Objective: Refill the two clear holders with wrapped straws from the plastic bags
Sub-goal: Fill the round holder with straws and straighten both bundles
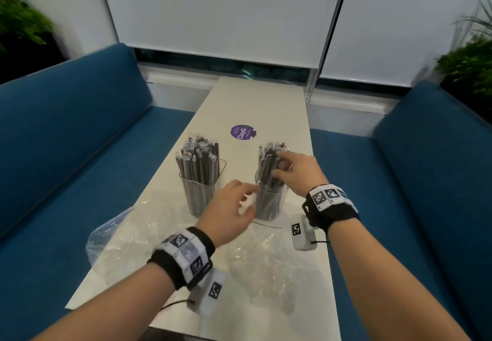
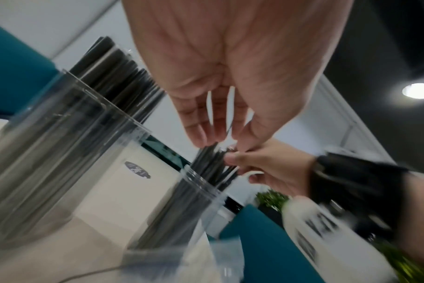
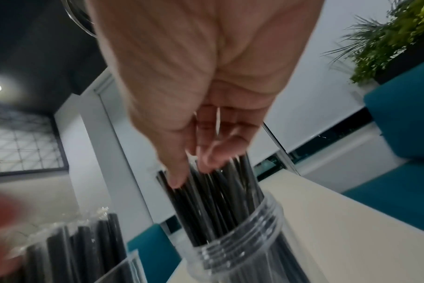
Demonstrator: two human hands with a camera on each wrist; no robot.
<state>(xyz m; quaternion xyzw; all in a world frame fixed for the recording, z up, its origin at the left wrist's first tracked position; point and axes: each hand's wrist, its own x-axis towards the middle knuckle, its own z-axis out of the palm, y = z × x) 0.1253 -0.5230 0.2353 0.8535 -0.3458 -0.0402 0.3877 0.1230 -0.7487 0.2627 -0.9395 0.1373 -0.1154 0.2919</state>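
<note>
Two clear holders stand mid-table, both packed with dark wrapped straws. The left holder [image 1: 198, 197] is square-rimmed and its straws [image 1: 198, 159] stand upright. The right holder [image 1: 270, 205] is a round jar with leaning straws [image 1: 266, 162]. My right hand [image 1: 278, 165] reaches over this jar. In the right wrist view its fingertips [image 3: 206, 164] touch the upper ends of the straws [image 3: 218, 201], and the fingers are nearly straight. My left hand [image 1: 251, 199] hovers by the jar's left wall, blurred, fingers relaxed and holding nothing. The left wrist view shows that hand [image 2: 215, 134] open.
Crumpled clear plastic bags lie flat on the near table, one at the left [image 1: 127, 237] and one at the right [image 1: 269, 266]. A purple round sticker [image 1: 242, 132] sits beyond the holders. Blue benches [image 1: 80, 141] flank the narrow white table [image 1: 253, 101]. Plants stand behind both benches.
</note>
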